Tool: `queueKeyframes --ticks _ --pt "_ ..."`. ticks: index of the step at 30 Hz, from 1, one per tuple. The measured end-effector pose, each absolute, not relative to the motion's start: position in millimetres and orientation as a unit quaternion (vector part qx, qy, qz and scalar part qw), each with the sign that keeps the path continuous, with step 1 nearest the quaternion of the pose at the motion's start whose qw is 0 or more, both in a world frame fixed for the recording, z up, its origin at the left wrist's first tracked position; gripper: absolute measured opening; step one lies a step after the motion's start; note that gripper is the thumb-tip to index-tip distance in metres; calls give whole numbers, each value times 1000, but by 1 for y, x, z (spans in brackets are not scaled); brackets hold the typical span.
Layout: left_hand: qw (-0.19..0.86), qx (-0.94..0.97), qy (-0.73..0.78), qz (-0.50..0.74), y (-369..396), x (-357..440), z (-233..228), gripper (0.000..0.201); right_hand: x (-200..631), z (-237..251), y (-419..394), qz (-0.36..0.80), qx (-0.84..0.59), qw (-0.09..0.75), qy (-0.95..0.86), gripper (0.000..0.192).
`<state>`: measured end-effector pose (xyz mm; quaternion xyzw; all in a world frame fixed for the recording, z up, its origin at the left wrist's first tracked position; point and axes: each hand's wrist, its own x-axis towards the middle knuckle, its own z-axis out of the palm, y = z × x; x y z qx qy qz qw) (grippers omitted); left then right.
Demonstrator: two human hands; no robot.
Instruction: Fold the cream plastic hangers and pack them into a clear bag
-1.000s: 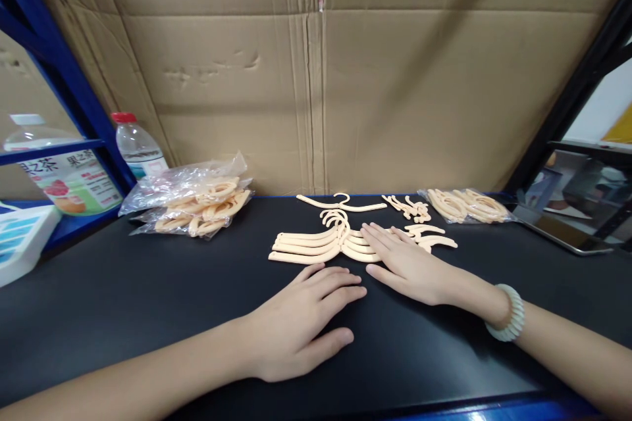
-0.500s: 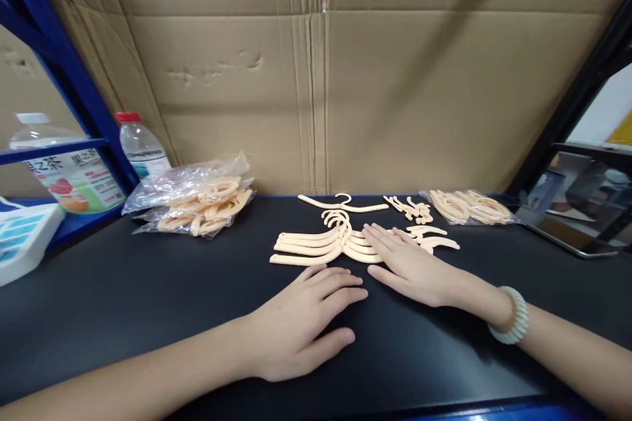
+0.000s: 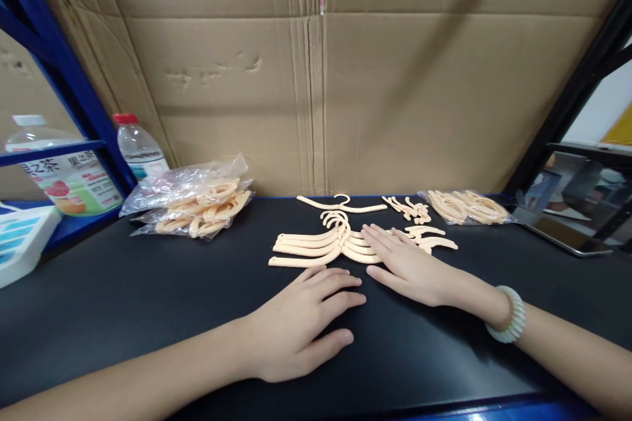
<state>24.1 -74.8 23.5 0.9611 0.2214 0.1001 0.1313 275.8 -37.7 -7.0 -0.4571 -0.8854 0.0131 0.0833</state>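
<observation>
Several cream-coloured hangers (image 3: 306,250) lie overlapped in a row on the black table (image 3: 197,296), their hooks bunched at the middle. My left hand (image 3: 311,322) rests flat just in front of them, fingers spread, holding nothing. Over the right arms of the hangers lies my right hand (image 3: 405,263), fingers stretched out, hiding part of them. Beyond the row is a single hanger (image 3: 340,204). More cream hanger parts (image 3: 434,240) stick out past my right hand, and a small heap of thin cream pieces (image 3: 409,209) sits behind it.
Clear bags of cream hanger parts (image 3: 197,204) are piled at the back left; another bag (image 3: 467,206) lies back right, near a phone-like flat device (image 3: 567,237). Bottles (image 3: 141,148) and a white tray (image 3: 29,243) stand left by the blue frame. Cardboard (image 3: 237,92) walls the back.
Both hands and the hangers stay in place. The whole view has shifted very slightly.
</observation>
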Motion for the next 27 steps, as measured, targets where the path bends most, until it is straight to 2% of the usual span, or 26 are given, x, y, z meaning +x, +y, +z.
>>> queueKeyframes --ticks 11,18,21,27 --pt "129 962 225 90 -75 24 24 42 272 1 -41 24 -467 57 -882 71" --pt "132 961 220 102 -75 23 23 43 273 7 -42 34 -469 86 -878 71" --pt "133 962 216 102 -75 23 24 43 277 7 -37 26 -471 126 -873 66" --pt "136 960 214 115 -75 23 24 41 297 -1 -9 -15 -456 271 -848 40"
